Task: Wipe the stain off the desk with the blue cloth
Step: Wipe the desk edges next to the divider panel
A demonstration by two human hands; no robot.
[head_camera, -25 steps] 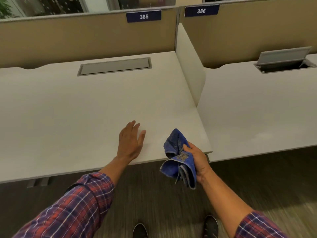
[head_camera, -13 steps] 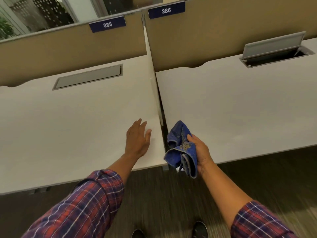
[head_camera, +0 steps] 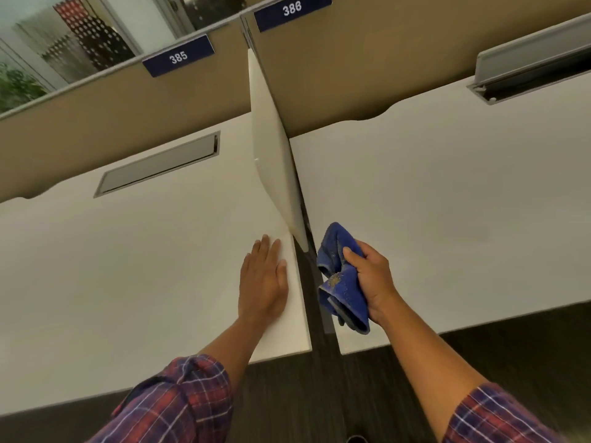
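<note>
My right hand grips a crumpled blue cloth with brownish specks on it, held just above the near left corner of the right white desk. The cloth hangs over the gap between the two desks. My left hand lies flat, fingers together, on the near right corner of the left white desk. No stain shows on either desk top.
A white divider panel stands between the desks, ending just beyond the cloth. Tan partitions carry labels 385 and 386. A shut cable flap sits in the left desk; an open one at far right. Dark floor lies below.
The view has shifted to the right, so the divider and the gap between desks now sit in the middle. Both hands keep their pose; the cloth now hangs over the right desk's corner.
</note>
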